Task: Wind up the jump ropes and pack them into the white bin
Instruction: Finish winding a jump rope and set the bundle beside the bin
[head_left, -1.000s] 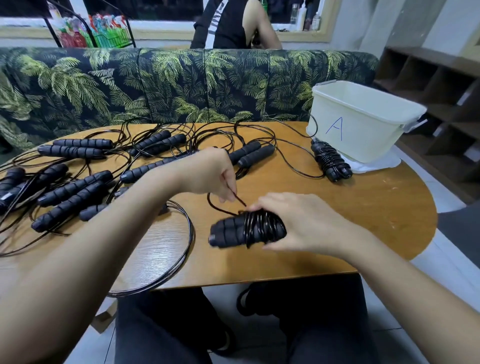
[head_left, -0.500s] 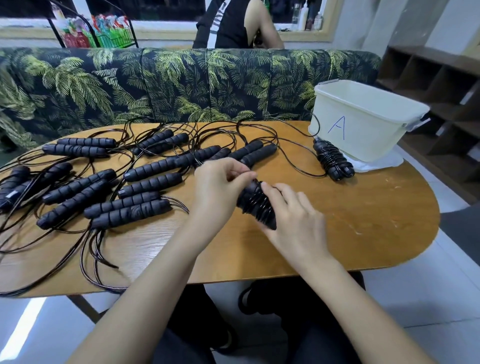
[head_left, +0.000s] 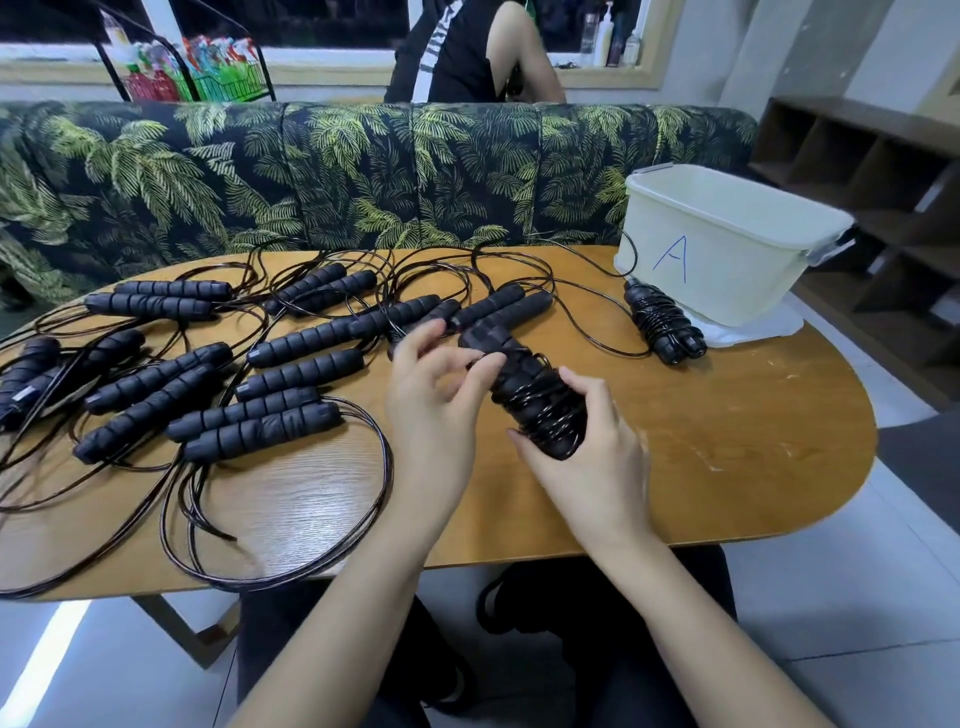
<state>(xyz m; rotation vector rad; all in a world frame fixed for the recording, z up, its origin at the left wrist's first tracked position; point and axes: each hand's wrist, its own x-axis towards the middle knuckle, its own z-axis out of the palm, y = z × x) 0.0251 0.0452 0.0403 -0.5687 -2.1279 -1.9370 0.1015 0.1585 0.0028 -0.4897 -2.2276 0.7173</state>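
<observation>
1. The right hand (head_left: 592, 462) is curled round the near end of the wound rope (head_left: 524, 382), gripping it from beneath. The left hand (head_left: 434, 389), just beside it, has thumb and forefinger pinched at the coils, on what looks like the last bit of cord.
2. My worry is the tail. If it isn't tucked under a turn before the left hand lets go, that stiff cord will likely spring loose and the coils will slacken.
3. The grip only covers the near end. The far end sticks out beyond both hands, so turns could slide off there if the bundle is tipped.
4. The loose ropes (head_left: 306, 371) lie just beyond and to the outside of the left hand. A stray loop could snag the bundle when it is lifted away.
5. The white bin (head_left: 727, 260) stands well beyond the right hand, on its outer side, with another wound bundle (head_left: 665, 330) lying against its foot. Carrying the rope across one-handed could shake the winding open.
6. A second ago the bundle lay crosswise near the table (head_left: 727, 415) edge with a short tail drawn out by the left hand. Now it points away from the person, raised, and no free tail shows.
</observation>
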